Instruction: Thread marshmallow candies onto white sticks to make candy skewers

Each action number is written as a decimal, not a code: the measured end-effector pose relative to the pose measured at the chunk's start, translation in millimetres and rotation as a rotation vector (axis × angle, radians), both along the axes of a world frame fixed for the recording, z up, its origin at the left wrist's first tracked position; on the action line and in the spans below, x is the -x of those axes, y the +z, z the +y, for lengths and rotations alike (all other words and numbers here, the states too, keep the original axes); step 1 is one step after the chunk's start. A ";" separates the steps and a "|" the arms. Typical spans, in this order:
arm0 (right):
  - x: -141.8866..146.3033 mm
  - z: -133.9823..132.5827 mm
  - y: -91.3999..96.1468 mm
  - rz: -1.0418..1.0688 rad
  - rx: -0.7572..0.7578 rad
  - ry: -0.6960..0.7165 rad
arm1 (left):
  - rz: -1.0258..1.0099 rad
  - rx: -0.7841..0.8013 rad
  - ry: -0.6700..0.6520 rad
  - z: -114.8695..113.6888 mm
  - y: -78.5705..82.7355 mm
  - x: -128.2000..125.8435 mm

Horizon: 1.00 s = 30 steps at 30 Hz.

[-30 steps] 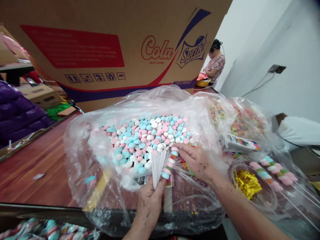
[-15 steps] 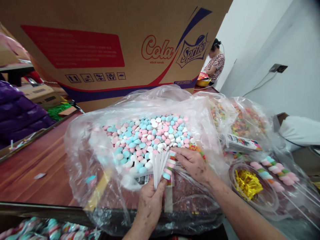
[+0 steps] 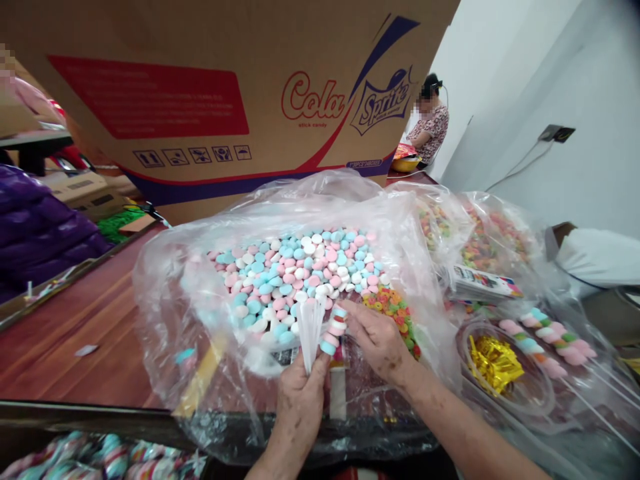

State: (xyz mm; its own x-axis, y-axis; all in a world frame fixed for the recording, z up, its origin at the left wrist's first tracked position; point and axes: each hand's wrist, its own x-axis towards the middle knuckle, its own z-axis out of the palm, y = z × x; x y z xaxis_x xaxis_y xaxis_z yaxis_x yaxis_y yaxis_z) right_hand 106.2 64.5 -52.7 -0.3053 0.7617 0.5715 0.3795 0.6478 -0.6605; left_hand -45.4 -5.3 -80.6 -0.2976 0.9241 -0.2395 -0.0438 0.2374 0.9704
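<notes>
My left hand (image 3: 300,395) is closed around a fanned bundle of white sticks (image 3: 311,327). Beside the bundle, the same hand has the lower end of a marshmallow skewer (image 3: 334,331) banded in pink, white and blue, with a thin orange-red piece near its top. My right hand (image 3: 383,343) is closed, its thumb and fingertips pinched at the skewer's upper end; the exact contact is partly hidden. Just beyond both hands spreads a heap of pink, blue and white marshmallows (image 3: 285,272) on clear plastic. Gummy rings (image 3: 391,305) in orange, red and green lie behind my right hand.
A large cardboard box (image 3: 200,80) stands behind the marshmallows. At right are finished skewers (image 3: 555,337), a round tub of gold ties (image 3: 495,363), printed cards (image 3: 485,281) and bagged gummies (image 3: 475,233). Wrapped candies (image 3: 110,457) fill a container lower left. Another person (image 3: 431,127) works farther back.
My right hand has moved slightly down and left at the skewer's top, showing more of the gummy rings. The stick bundle has shifted a little left and looks narrower.
</notes>
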 end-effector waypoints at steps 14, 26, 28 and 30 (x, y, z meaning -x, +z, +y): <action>-3.9 1.4 21.7 0.665 0.618 0.115 | -0.095 -0.010 -0.044 -6.3 47.7 -11.2; -9.9 -4.4 31.6 0.280 0.325 0.040 | -0.081 0.075 -0.114 3.3 43.4 -3.4; -17.1 -2.9 35.9 0.093 0.127 -0.010 | -0.034 0.114 -0.146 5.2 47.0 -1.7; -23.0 -2.4 38.2 -0.031 0.034 -0.029 | -0.039 0.143 -0.118 6.9 43.0 -0.4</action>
